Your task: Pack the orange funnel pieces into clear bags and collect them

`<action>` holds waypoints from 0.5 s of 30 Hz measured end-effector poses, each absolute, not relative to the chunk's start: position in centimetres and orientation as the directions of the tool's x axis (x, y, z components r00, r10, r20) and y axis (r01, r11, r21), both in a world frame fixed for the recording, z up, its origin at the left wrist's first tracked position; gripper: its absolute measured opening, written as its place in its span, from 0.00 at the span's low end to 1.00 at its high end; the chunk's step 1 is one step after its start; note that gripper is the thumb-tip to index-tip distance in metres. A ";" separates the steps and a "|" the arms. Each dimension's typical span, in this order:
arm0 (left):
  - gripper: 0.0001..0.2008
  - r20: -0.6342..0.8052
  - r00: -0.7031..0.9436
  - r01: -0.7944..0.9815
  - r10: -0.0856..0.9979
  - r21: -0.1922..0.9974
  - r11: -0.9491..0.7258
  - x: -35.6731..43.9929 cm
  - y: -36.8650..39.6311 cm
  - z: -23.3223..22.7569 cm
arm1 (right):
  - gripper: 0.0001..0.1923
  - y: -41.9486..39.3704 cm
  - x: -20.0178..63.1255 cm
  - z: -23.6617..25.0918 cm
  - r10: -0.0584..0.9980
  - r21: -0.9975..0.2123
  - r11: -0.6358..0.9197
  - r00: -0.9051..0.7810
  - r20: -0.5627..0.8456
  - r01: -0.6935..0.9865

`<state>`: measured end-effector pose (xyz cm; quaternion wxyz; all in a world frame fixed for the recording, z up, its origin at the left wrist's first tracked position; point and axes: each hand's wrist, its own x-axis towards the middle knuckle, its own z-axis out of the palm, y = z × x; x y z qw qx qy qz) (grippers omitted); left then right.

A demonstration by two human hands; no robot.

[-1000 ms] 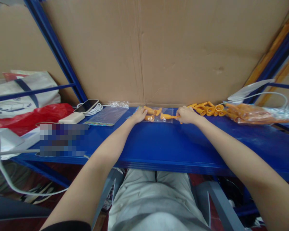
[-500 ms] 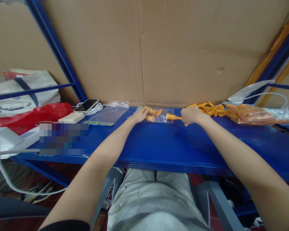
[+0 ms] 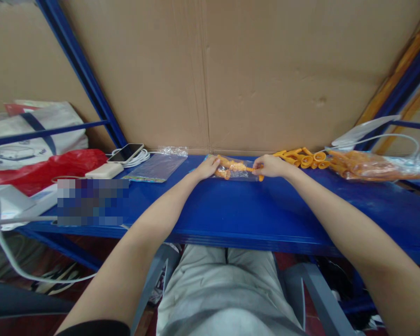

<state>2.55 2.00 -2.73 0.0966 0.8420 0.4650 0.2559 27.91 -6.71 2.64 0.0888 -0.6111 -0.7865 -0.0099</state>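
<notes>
A clear plastic bag [image 3: 243, 177] lies on the blue table near the cardboard, with orange plastic pieces [image 3: 223, 173] inside it. The fingers of my left hand [image 3: 207, 168] are closed on the bag's left end. Between the closed fingers of my right hand [image 3: 270, 166] is an orange plastic piece [image 3: 249, 169], its front part at or inside the bag's right end. Just beyond my right hand, several loose orange plastic pieces [image 3: 306, 158] with flared cup-like ends lie in a pile. My fingertips partly cover both the bag and the held piece.
To the right of the pile lies a filled clear bag of orange pieces [image 3: 362, 165]. On the left are a flat clear bag [image 3: 159, 167], a phone [image 3: 126, 153] on a coiled white cable, a white block [image 3: 105, 171] and a red plastic bag [image 3: 56, 170]. Cardboard [image 3: 210, 84] stands behind the table [image 3: 231, 210].
My right hand has moved left, taking its orange piece further into the bag. My left hand has shifted slightly right on the bag, and the pieces inside lie closer together.
</notes>
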 end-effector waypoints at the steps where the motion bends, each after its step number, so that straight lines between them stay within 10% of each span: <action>1: 0.22 0.344 0.442 0.726 0.828 0.405 -0.556 2.6 1.9 -2.7 | 0.05 -6.5 28.1 2.5 0.956 -0.109 0.265 -0.246 0.163 0.958; 9: 0.23 0.341 0.422 0.679 0.840 0.495 -0.542 3.1 1.3 -2.3 | 0.06 -5.7 27.8 1.1 0.922 -0.387 0.341 -0.225 0.315 0.856; 15: 0.19 0.365 0.400 0.544 0.841 0.644 -0.538 2.6 2.6 -3.2 | 0.16 -5.9 26.4 0.8 0.943 -0.812 0.106 0.201 0.265 0.574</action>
